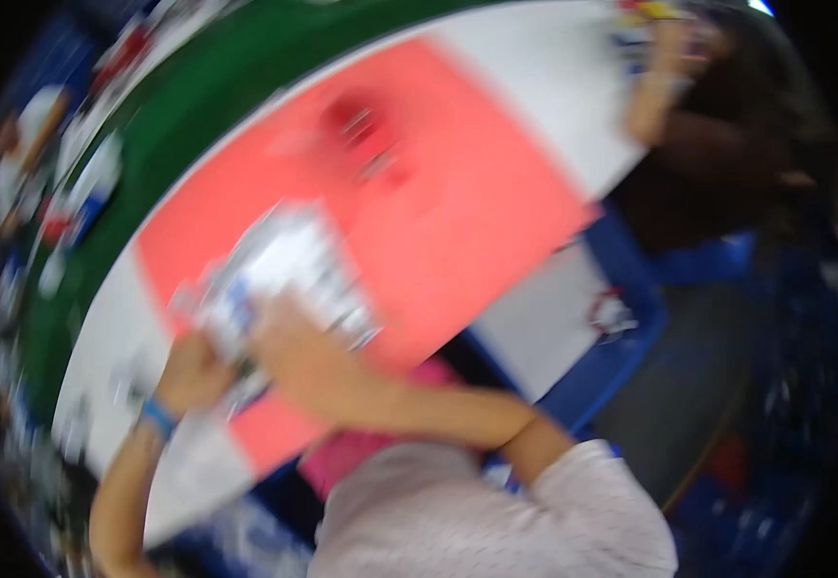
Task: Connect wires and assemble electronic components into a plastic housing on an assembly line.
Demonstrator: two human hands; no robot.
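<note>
A shiny white and silver plastic bag [294, 258] with a bluish patch lies on a bright pink sheet, blurred by motion. At its lower left edge is my left hand [195, 373], with a blue band at the wrist; it looks closed on the bag's edge. My right hand [296, 356] reaches across from the right and lies over the bag's near part. Its fingers are smeared, so their grip does not show. Farther off on the sheet stands a blurred red object [356, 125], its kind unclear.
The pink sheet [467, 193] covers part of a white table [525, 48]. At right is a blue-edged tray or bin [621, 361] with a small red and white item [612, 313]. Another person's arm [655, 96] is at the far right. A green strip [188, 96] runs behind the table.
</note>
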